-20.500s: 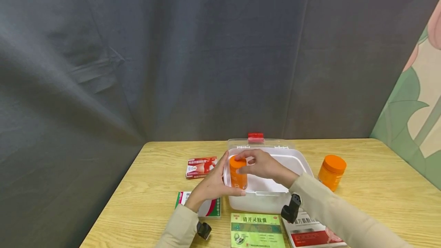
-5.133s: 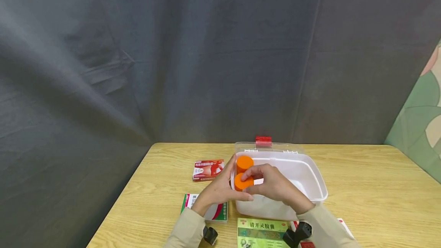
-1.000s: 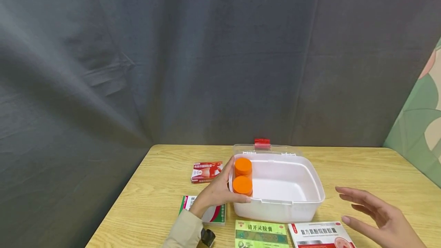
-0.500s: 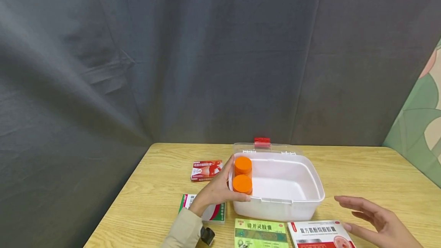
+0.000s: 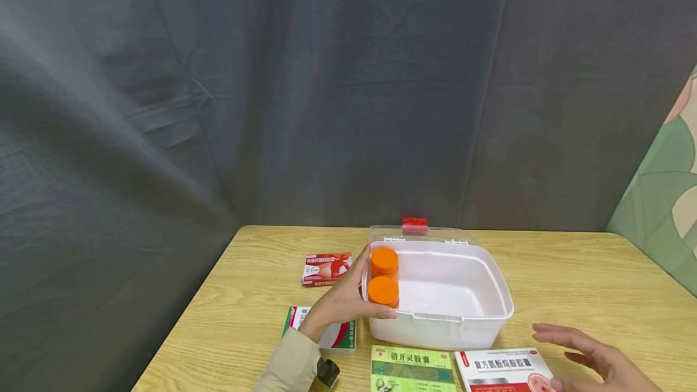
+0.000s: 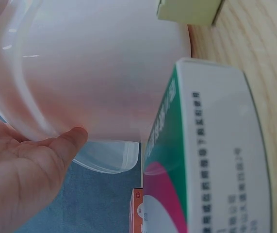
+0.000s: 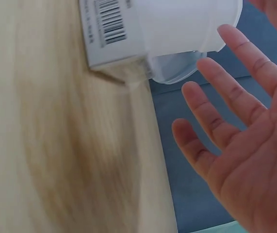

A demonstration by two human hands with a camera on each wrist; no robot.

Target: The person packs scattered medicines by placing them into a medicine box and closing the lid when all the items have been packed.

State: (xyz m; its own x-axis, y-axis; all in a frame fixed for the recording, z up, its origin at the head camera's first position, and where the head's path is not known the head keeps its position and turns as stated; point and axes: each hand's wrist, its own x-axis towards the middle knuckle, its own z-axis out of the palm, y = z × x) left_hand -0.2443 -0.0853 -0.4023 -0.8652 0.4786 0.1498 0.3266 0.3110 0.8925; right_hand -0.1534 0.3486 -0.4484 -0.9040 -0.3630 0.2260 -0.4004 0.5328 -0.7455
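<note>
My left hand [image 5: 343,301] grips the left end of a white plastic storage box [image 5: 435,325], thumb along its front rim and fingers at its left side. In the left wrist view a fingertip [image 6: 79,134] presses the box's outer wall. Two orange-capped bottles [image 5: 383,292] stand one behind the other inside, against the left wall. My right hand [image 5: 593,359] holds nothing, its fingers spread apart in the right wrist view. Its thumb overlaps the right edge of a white-and-red medicine box [image 5: 503,368] in the head view.
In front of the storage box lies a green medicine box [image 5: 412,371]. To the left are a green-and-white medicine box [image 5: 345,337] and a red one [image 5: 327,268]. The storage box's clear lid [image 5: 452,236], with a red latch [image 5: 415,225], hangs back behind it.
Since the oldest frame, the second orange bottle has gone from the right of the table into the storage box. Lately my right hand has lowered beside the white-and-red box; my left stays.
</note>
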